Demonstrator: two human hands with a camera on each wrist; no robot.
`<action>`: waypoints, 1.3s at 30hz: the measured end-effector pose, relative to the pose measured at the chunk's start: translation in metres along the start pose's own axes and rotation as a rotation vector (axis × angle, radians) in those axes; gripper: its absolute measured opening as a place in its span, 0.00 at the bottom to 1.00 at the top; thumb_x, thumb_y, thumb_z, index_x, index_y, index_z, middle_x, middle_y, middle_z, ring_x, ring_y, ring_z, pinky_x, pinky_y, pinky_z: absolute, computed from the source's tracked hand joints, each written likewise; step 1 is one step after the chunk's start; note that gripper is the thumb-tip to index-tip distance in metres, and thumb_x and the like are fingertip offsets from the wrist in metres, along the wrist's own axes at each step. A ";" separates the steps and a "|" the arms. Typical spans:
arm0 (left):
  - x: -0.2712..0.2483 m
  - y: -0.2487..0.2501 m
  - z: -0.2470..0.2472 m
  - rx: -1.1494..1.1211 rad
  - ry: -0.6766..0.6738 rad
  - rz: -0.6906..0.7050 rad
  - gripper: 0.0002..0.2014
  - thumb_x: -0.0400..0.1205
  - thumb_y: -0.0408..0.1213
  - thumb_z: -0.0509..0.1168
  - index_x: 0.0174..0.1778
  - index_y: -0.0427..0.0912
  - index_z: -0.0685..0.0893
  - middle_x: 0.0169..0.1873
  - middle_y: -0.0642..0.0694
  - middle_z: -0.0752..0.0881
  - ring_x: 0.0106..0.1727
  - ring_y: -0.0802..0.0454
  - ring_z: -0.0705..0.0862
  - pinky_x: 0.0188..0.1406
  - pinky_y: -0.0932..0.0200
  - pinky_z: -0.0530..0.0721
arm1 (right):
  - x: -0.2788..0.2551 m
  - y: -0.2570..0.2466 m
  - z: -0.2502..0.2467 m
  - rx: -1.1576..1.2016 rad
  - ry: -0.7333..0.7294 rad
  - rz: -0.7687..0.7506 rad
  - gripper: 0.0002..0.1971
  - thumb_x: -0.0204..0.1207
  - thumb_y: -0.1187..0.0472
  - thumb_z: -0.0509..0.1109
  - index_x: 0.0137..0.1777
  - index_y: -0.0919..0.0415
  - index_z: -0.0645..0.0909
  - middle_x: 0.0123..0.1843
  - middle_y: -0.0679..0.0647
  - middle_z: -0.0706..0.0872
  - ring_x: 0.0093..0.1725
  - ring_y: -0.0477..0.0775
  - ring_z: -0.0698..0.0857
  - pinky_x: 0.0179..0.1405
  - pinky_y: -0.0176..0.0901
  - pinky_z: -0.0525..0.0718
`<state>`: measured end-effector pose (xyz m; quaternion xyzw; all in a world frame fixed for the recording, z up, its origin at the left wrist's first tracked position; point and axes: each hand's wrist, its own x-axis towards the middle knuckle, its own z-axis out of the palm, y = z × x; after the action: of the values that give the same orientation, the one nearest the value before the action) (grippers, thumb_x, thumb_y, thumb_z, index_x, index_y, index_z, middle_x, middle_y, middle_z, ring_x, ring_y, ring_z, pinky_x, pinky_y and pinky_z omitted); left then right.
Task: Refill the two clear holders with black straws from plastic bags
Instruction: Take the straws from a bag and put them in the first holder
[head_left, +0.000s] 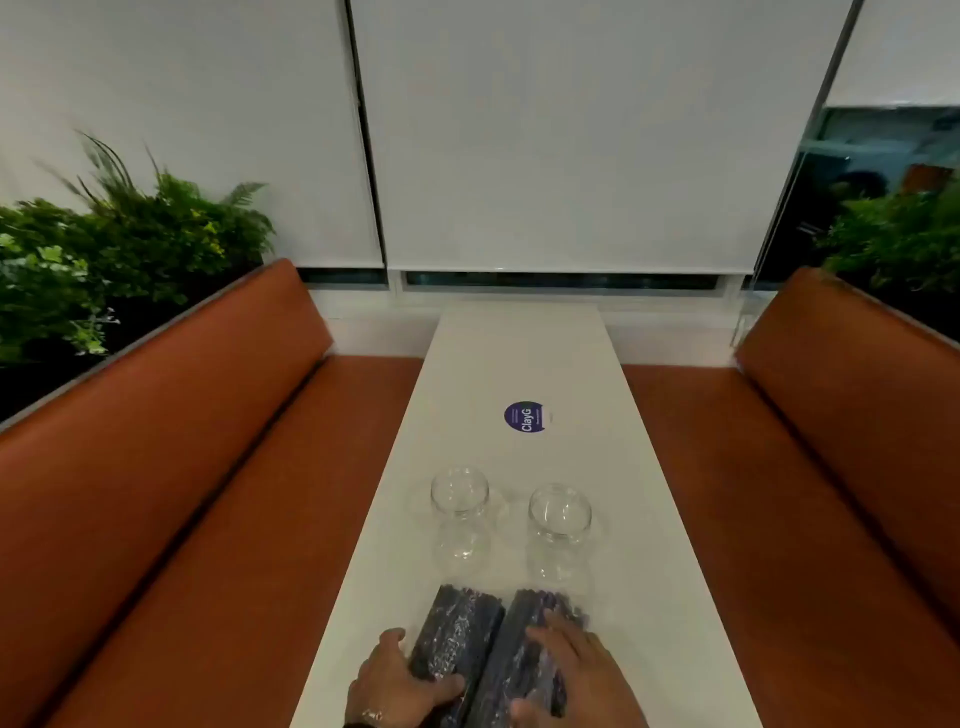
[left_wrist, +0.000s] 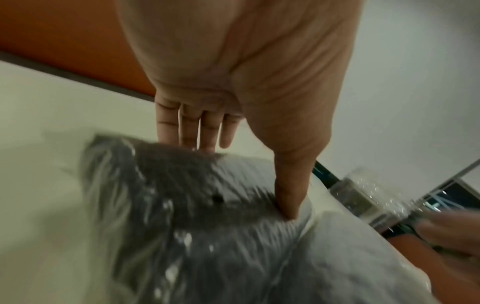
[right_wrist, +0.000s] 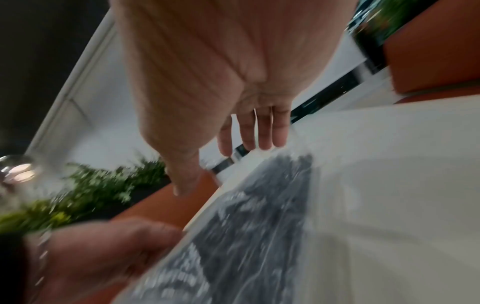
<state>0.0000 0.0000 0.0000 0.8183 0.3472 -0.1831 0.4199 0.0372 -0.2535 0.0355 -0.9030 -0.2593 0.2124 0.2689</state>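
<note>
Two empty clear holders, the left holder (head_left: 460, 512) and the right holder (head_left: 558, 530), stand side by side on the white table (head_left: 519, 353). In front of them lie two clear plastic bags of black straws, side by side. My left hand (head_left: 423, 662) (left_wrist: 242, 181) holds the left bag (head_left: 457, 634) (left_wrist: 182, 226): the thumb presses its top and straight fingers lie along its far side. My right hand (head_left: 535, 670) (right_wrist: 221, 168) hovers flat with spread fingers over the right bag (head_left: 524, 623) (right_wrist: 259, 226). Both wrist views are blurred.
Orange bench seats (head_left: 208, 493) run along both sides of the narrow table. A round purple sticker (head_left: 524, 417) lies beyond the holders. Green plants (head_left: 104, 249) stand behind the backrests, and white blinds (head_left: 571, 130) cover the window at the far end.
</note>
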 end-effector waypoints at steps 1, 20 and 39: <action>-0.001 0.001 0.002 -0.016 0.003 0.031 0.78 0.32 0.76 0.83 0.82 0.53 0.65 0.77 0.49 0.82 0.74 0.47 0.83 0.76 0.47 0.80 | 0.012 -0.003 0.007 -0.012 -0.055 0.015 0.42 0.67 0.09 0.48 0.73 0.29 0.76 0.81 0.42 0.82 0.72 0.47 0.89 0.67 0.46 0.90; -0.043 -0.026 -0.031 -0.501 0.028 0.270 0.31 0.57 0.18 0.88 0.54 0.43 0.90 0.43 0.48 0.98 0.47 0.50 0.95 0.38 0.63 0.89 | 0.005 -0.076 -0.043 0.437 -0.057 0.021 0.44 0.65 0.16 0.67 0.79 0.37 0.76 0.76 0.28 0.80 0.78 0.34 0.78 0.86 0.47 0.73; -0.031 -0.012 -0.021 -0.749 0.102 0.333 0.37 0.51 0.30 0.90 0.60 0.37 0.92 0.52 0.42 0.97 0.56 0.40 0.96 0.56 0.38 0.94 | 0.031 -0.109 -0.055 0.801 0.051 -0.128 0.54 0.53 0.51 0.96 0.80 0.36 0.75 0.76 0.40 0.87 0.78 0.44 0.84 0.82 0.52 0.78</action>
<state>-0.0295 0.0089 0.0236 0.6617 0.2730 0.0672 0.6950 0.0512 -0.1779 0.1353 -0.7140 -0.2049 0.2568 0.6183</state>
